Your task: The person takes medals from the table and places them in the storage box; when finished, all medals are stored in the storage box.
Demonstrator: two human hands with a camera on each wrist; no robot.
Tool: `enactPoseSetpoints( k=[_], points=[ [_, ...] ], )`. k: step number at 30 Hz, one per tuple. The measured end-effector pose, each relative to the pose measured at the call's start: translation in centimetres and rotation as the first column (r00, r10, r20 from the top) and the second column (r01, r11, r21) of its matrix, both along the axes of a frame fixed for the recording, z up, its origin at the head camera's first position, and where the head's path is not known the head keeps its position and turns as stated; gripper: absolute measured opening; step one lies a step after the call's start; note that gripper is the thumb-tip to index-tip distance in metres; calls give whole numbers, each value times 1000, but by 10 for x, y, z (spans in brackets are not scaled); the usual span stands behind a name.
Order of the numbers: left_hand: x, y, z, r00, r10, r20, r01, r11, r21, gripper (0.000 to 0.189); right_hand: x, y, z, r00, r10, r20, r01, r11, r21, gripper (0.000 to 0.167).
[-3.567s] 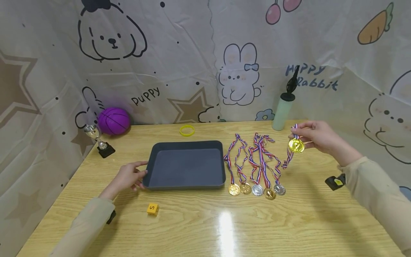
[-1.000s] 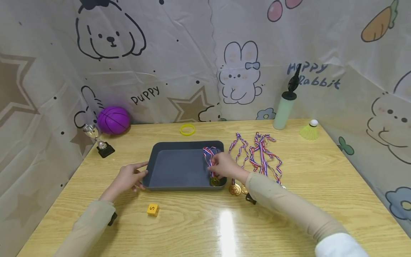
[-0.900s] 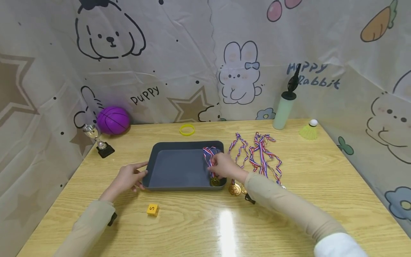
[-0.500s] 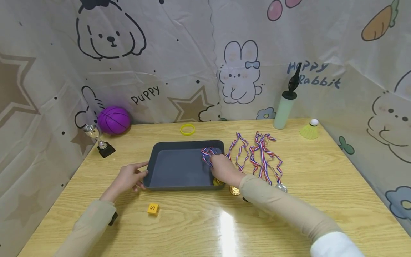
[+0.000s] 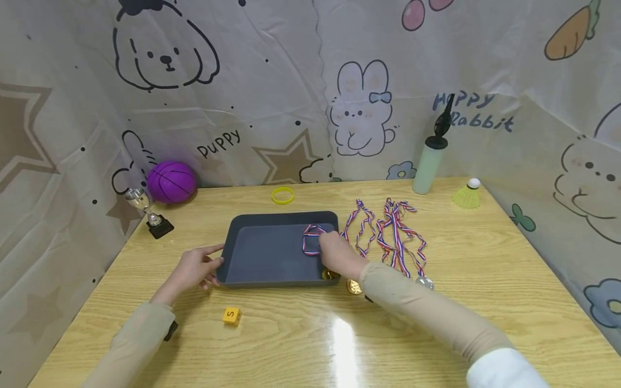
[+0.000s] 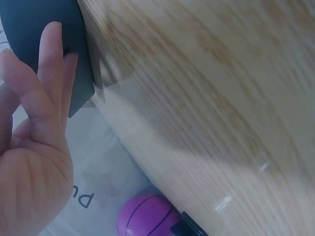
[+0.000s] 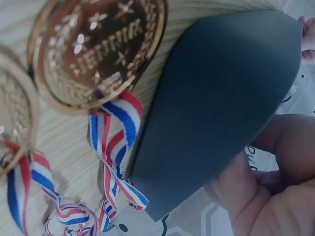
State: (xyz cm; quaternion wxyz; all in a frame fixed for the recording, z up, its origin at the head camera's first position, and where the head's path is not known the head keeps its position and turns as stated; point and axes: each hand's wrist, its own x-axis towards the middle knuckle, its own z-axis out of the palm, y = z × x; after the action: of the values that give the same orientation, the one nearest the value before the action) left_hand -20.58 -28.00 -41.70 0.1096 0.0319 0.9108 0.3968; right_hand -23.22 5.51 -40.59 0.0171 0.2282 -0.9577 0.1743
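Observation:
My left hand [image 5: 191, 267] is at the left end of a dark grey tray [image 5: 271, 250]; in the left wrist view its nearly straight fingers [image 6: 50, 49] rest against the outer wall. My right hand [image 5: 339, 256] reaches over the tray's right side, fingers curled down inside. A gold medal [image 5: 330, 275] lies in the tray's front right corner, its striped ribbon [image 5: 310, 245] looping out from under this hand, which holds it; the fingertips are hidden. Right of the tray lie several more medals with tangled ribbons [image 5: 398, 231], including a gold medal [image 5: 354, 286] and a silver medal [image 5: 425, 282].
Behind the tray lies a yellow wristband [image 5: 283, 196]. A purple basketball [image 5: 172, 182] and a small trophy cup [image 5: 149, 213] stand back left. At back right are a green hand pump [image 5: 429, 167] and a yellow shuttlecock [image 5: 467, 195]. A yellow letter cube [image 5: 232, 316] sits in front.
My right hand has brought the gold medal from the back right into the tray, then shifted slightly, the ribbon drawn into a rounder loop. The left hand has stayed at the tray.

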Motion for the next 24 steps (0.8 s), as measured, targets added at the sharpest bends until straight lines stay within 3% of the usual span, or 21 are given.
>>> enactPoseSetpoints(
  k=[13, 18, 21, 24],
  points=[
    [1, 0, 0, 1000, 6, -10, -6, 1000, -5, 51, 0, 8, 15, 982, -34, 184, 38, 999, -23, 19],
    [1, 0, -1, 1000, 1, -12, -1, 1000, -2, 51, 1, 24, 21, 960, 6, 281, 32, 991, -129, 23],
    [1, 0, -1, 1000, -2, -12, 1, 1000, -2, 51, 1, 39, 22, 913, 57, 404, 59, 961, -269, 28],
    [0, 0, -2, 1000, -4, -13, 4, 1000, -1, 51, 0, 57, 22, 843, 130, 522, 111, 908, -405, 33]
  ],
)
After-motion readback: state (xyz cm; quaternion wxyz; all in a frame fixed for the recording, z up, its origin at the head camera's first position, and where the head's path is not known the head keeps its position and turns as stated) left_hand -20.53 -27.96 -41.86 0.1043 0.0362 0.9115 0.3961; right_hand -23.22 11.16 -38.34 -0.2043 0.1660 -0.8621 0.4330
